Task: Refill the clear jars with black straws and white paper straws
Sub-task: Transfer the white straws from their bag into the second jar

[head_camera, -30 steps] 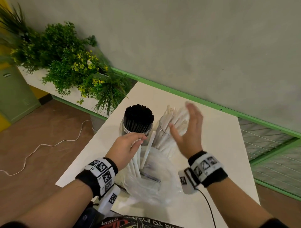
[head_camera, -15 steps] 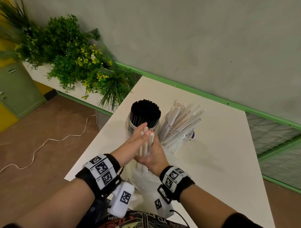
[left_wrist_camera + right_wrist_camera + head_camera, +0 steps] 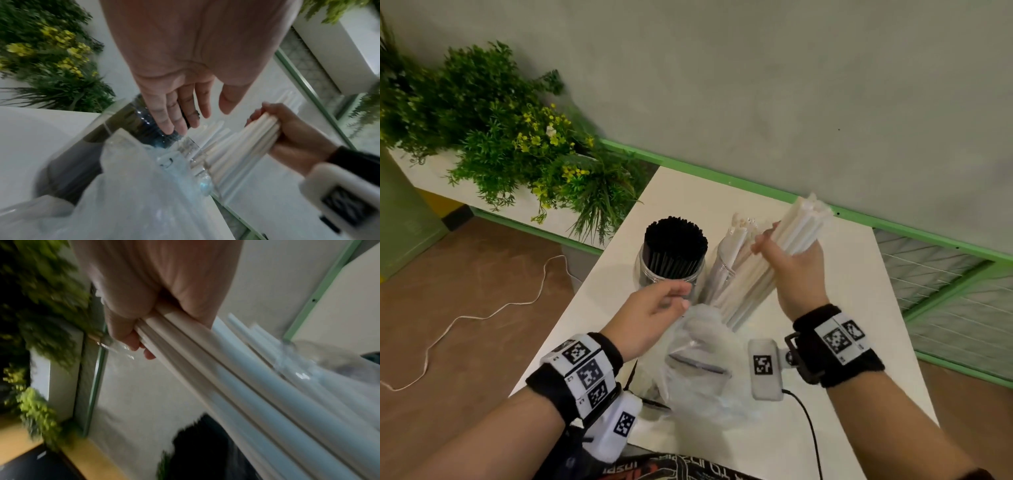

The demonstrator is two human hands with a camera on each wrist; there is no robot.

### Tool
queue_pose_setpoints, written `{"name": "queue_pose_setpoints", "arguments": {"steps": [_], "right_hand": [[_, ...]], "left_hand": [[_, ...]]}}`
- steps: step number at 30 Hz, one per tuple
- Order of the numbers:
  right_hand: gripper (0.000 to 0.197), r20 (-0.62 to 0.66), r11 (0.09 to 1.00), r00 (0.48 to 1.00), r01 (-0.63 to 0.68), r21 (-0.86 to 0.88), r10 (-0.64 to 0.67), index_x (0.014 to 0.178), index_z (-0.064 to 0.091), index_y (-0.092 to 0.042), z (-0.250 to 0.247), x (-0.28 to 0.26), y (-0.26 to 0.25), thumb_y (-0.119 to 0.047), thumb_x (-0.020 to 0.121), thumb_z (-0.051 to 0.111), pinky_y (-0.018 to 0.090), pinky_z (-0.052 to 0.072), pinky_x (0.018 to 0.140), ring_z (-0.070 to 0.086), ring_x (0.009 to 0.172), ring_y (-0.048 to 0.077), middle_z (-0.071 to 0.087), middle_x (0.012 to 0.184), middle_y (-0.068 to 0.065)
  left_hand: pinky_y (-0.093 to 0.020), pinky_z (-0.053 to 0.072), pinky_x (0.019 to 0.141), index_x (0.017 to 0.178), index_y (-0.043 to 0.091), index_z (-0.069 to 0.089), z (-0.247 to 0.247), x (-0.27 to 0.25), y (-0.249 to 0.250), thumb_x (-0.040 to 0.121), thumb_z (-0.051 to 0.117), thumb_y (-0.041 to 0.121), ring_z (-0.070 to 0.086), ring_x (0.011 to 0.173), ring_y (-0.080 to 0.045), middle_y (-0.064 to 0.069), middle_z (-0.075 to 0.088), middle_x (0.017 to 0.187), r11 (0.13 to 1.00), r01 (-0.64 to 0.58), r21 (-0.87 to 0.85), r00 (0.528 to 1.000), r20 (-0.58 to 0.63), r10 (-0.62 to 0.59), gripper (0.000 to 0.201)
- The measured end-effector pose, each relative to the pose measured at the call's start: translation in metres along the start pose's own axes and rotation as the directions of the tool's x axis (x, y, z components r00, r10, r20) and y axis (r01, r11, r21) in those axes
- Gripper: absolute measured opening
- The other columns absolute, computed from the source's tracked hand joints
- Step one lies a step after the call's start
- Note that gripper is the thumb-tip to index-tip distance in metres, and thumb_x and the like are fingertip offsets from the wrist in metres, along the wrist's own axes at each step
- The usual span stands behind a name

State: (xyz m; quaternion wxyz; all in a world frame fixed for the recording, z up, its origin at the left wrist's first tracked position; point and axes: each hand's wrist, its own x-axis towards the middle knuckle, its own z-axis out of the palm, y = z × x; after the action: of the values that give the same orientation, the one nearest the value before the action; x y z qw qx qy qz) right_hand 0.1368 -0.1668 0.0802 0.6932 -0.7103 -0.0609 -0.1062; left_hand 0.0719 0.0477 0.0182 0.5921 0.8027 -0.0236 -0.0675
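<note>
Two clear jars stand side by side on the white table [image 3: 835,301]. The left jar [image 3: 671,270] is packed with black straws [image 3: 675,236]. The right jar [image 3: 719,267] holds white paper straws [image 3: 739,233]. My right hand [image 3: 787,253] grips a thick bundle of white paper straws [image 3: 767,260] [image 3: 236,382], tilted, its lower end over a crumpled clear plastic bag [image 3: 702,363] and just right of the white-straw jar. My left hand [image 3: 654,308] [image 3: 185,113] hovers with relaxed fingers in front of the black-straw jar [image 3: 131,123], holding nothing.
A planter of green plants with yellow flowers [image 3: 510,144] sits left of the table, against the grey wall. A green rail [image 3: 722,178] runs behind the table. A white cord [image 3: 482,315] lies on the brown floor. A black cable [image 3: 808,425] trails from my right wrist.
My right hand has lifted the bundle of white straws out of the bag, up and to the right. My left hand has let go of the straws and now hovers open.
</note>
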Motion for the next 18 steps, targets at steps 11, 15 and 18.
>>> {"name": "queue_pose_setpoints", "arguments": {"steps": [11, 15, 18], "right_hand": [[0.029, -0.272, 0.989, 0.953, 0.147, 0.025, -0.135, 0.088, 0.063, 0.009, -0.013, 0.067, -0.021, -0.016, 0.076, 0.071, 0.022, 0.049, 0.068, 0.063, 0.075, 0.013, 0.064, 0.082, 0.01], [0.031, -0.258, 0.991, 0.958, 0.114, -0.073, -0.129, 0.093, 0.06, 0.009, -0.011, 0.079, -0.005, -0.014, 0.079, 0.074, 0.022, 0.052, 0.064, 0.062, 0.071, 0.012, 0.063, 0.08, 0.013], [0.037, -0.194, 0.984, 0.979, 0.027, -0.176, -0.061, 0.096, 0.06, 0.002, -0.009, 0.082, 0.017, -0.025, 0.078, 0.077, 0.027, 0.054, 0.063, 0.065, 0.071, 0.015, 0.066, 0.081, 0.009]], "left_hand": [[-0.037, 0.028, 0.115, 0.149, 0.016, 0.028, 0.065, 0.071, 0.026, 0.094, 0.053, 0.023, 0.029, 0.142, -0.026, -0.004, 0.019, 0.158, 0.772, -0.296, 0.562, 0.937, 0.327, 0.122, 0.061], [-0.04, 0.031, 0.114, 0.148, 0.012, 0.026, 0.079, 0.082, 0.027, 0.093, 0.052, 0.027, 0.028, 0.141, -0.03, -0.01, 0.017, 0.158, 0.659, -0.26, 0.706, 0.953, 0.298, 0.056, 0.062], [-0.036, 0.028, 0.115, 0.146, 0.009, 0.031, 0.077, 0.082, 0.031, 0.094, 0.051, 0.027, 0.029, 0.141, -0.027, -0.01, 0.024, 0.156, 0.653, -0.237, 0.719, 0.962, 0.266, 0.057, 0.059]]}}
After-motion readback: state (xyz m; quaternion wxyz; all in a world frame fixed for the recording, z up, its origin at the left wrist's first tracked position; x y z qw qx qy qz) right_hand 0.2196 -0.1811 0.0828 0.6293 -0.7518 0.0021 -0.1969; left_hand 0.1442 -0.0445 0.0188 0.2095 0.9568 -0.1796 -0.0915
